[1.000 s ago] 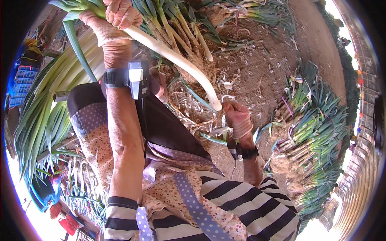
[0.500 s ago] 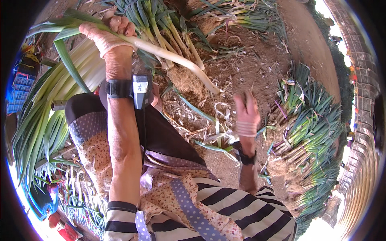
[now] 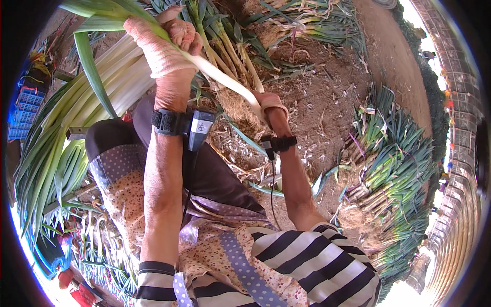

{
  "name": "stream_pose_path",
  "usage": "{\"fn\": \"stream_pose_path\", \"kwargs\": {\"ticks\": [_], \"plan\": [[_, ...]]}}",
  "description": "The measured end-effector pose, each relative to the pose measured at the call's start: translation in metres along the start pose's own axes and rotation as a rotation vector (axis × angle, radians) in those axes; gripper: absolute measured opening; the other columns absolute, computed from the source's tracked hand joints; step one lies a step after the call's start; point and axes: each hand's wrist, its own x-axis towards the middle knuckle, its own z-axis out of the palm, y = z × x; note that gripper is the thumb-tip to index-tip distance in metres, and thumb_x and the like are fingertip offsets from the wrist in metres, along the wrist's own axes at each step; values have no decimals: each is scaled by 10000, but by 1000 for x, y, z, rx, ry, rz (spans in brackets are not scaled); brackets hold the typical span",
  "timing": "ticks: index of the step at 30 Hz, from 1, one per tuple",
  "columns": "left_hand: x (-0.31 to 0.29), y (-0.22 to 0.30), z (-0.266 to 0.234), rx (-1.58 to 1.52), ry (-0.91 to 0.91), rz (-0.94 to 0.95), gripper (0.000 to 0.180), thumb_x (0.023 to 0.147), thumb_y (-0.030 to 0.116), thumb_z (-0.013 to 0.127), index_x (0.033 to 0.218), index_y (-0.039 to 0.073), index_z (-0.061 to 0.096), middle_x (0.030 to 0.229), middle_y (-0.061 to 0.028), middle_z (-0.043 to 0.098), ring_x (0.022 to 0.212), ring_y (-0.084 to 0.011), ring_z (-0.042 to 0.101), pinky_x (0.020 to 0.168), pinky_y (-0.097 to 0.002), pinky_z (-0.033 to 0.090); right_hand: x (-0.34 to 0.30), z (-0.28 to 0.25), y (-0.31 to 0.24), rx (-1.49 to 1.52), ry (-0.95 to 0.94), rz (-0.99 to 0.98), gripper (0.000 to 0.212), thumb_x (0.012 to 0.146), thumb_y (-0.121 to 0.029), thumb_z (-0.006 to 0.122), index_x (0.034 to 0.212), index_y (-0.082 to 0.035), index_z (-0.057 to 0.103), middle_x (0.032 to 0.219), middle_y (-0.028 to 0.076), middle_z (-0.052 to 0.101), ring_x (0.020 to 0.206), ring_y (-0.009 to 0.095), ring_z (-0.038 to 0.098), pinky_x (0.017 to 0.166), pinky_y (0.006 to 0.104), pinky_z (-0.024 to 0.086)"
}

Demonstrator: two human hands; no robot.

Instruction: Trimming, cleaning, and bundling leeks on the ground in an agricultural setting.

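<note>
A leek (image 3: 220,77) with a white stalk and green leaves slants across the upper middle. My left hand (image 3: 162,48), in a pale glove or wrap, is closed round it where white turns to green. At the stalk's lower end my right hand (image 3: 272,102) is closed against it, its fingers partly hidden. Just behind the stalk lies a bundle of unpeeled leeks (image 3: 230,51) with brown roots. Beside my left forearm, many pale, clean leeks (image 3: 110,77) are heaped over a low support.
Large bundles of leeks (image 3: 388,163) lie along the right, with more bundles (image 3: 319,25) at the far side. Peeled scraps litter the soil (image 3: 317,123). A blue crate (image 3: 26,110) stands at the far left. Thin leeks (image 3: 99,240) lie at the lower left.
My right hand has moved up and left from beside the stalk onto the leek's lower end. My left hand has shifted slightly right with the leek.
</note>
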Motion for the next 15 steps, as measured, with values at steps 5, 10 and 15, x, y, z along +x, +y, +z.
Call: {"fn": "stream_pose_path", "kwargs": {"ticks": [5,10,15], "plan": [[1,23,-17,32,-21,56,855,760,820,282,854,24,578,460,42,297,430,-109,275,384,-262,217,-81,-14,-32,635,144,12,373,834,-438,603,966,-91,637,699,63,586,631,157,566,560,320,472],[2,17,-13,-19,-27,41,844,760,814,295,856,27,584,463,35,309,430,-113,276,385,-268,221,-128,-5,-31,222,327,-670,272,872,-256,609,1075,-76,627,831,64,607,711,137,571,586,260,467],[1,15,-12,13,-15,43,822,751,824,295,810,48,559,463,38,306,431,-113,272,388,-266,220,-134,-6,-8,-490,417,-640,244,887,-281,560,843,-51,628,780,140,611,707,304,591,609,388,468]]}}
